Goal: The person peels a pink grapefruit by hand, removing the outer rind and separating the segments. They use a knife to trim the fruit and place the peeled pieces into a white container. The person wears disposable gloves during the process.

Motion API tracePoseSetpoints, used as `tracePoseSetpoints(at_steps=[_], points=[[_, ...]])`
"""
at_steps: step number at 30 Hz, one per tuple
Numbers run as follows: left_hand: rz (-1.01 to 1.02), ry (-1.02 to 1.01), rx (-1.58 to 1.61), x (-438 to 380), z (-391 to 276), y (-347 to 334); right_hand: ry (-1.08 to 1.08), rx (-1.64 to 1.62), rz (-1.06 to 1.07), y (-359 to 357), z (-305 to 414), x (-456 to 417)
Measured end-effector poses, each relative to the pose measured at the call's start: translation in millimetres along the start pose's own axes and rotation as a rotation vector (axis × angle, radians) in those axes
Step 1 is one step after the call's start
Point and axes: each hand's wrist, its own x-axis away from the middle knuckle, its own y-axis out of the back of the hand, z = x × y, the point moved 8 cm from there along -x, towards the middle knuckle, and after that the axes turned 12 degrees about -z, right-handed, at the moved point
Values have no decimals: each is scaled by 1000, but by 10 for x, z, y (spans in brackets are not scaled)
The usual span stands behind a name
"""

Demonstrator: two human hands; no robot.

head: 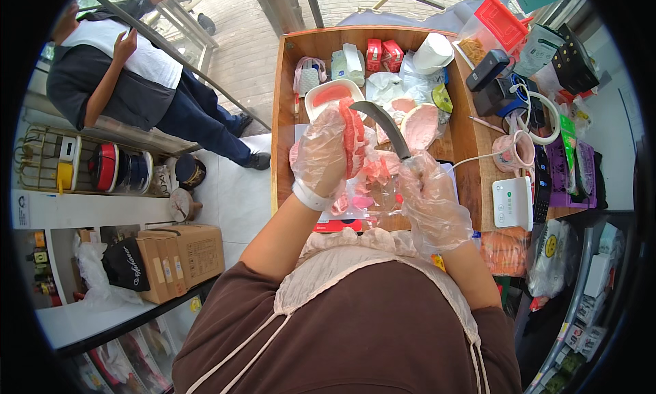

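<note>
My left hand [320, 148], in a clear plastic glove, grips a chunk of red pomelo flesh [352, 138]. My right hand [435, 199], gloved the same way, is closed around the handle end of a curved-blade knife [387, 125]. The dark blade points up and left, its tip close to the top of the chunk; whether they touch I cannot tell. Beyond my left hand stands a white tray [353, 88] with red flesh inside. Thick pink pomelo rind [421, 126] lies behind the blade. Loose peeled scraps [378, 169] are spread between my hands.
A wooden box-like tabletop with a raised wall [281, 86] surrounds the work. Toward its back are a tissue pack [338, 66], red boxes [374, 54] and a white roll [433, 53]. A pink mug [512, 153] and white cable [476, 160] lie right. A person [118, 81] stands left.
</note>
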Motion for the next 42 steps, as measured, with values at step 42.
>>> tracePoseSetpoints(at_steps=[42], points=[[-150,-503,-423,11,-213,17,599,628,-129,-247,471,324]])
